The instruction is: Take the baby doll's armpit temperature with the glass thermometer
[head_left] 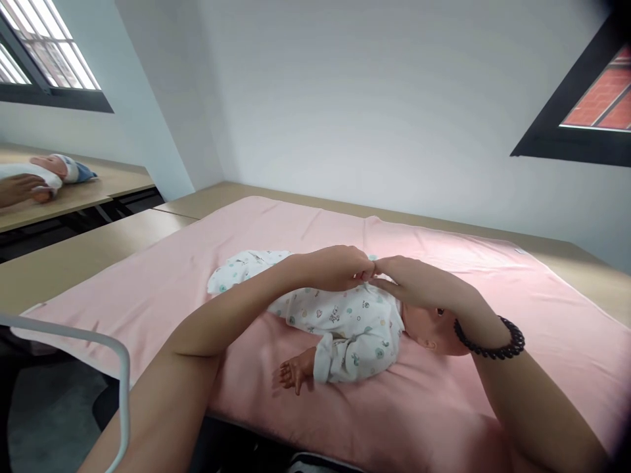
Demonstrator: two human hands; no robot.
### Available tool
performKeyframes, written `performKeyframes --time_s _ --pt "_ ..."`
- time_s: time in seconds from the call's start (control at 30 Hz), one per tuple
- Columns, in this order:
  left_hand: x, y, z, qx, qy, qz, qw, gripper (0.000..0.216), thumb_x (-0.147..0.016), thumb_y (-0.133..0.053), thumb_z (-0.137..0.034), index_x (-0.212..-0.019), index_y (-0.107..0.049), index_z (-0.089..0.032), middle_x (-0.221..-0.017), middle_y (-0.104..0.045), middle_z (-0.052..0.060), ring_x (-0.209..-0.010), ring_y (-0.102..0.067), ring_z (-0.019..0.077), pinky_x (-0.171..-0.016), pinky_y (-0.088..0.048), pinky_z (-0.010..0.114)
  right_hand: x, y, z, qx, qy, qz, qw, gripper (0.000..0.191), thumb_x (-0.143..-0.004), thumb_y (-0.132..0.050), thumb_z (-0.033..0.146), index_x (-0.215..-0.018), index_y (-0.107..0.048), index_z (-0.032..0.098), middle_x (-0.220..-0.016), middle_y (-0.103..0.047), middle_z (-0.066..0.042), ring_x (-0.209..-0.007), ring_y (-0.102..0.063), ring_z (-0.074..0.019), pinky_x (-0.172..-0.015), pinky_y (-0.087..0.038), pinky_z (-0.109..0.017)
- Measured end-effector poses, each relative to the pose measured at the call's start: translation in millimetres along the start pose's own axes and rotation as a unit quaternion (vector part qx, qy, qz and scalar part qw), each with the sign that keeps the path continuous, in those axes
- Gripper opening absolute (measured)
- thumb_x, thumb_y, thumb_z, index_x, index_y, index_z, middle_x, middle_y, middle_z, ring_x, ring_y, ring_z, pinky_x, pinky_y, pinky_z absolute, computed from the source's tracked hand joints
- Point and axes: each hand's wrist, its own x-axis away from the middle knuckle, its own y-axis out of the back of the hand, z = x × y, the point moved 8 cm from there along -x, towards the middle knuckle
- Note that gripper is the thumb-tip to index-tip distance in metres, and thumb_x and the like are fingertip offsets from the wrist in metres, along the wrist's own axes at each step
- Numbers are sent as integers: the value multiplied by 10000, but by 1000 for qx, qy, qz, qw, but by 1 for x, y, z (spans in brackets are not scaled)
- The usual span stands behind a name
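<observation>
A baby doll [444, 332] lies on its back on a pink blanket [276, 226], its head to the right. It wears a white printed bodysuit [330, 315]; one bare doll hand [296, 371] sticks out of the near sleeve. My left hand [340, 268] is closed above the doll's chest. From the other side my right hand [419, 279] meets it, thumb and fingers drawn together at the left fingertips. What lies between the fingertips, near the far part of the garment, is hidden. My right forearm covers part of the doll's head.
Under the blanket stands a wooden table [167, 226], against a white wall [365, 118]. At the left, another person's hand [22, 189] rests on a second doll [52, 164] with a blue and white cap. A white curved bar [125, 387] stands at the lower left.
</observation>
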Motion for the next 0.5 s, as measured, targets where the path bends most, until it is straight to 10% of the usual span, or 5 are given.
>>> performKeyframes --time_s 0.5 --pt "0 8 -25 -293 9 -54 954 220 -760 -482 34 -777 -619 -138 -612 -528 10 -516 -364 129 -480 -198 310 -12 -3 3 2 -8 -39 999 208 -928 -489 357 -809 -561 203 -822 -653 -26 -710 -551 -172 -647 -395 -318"
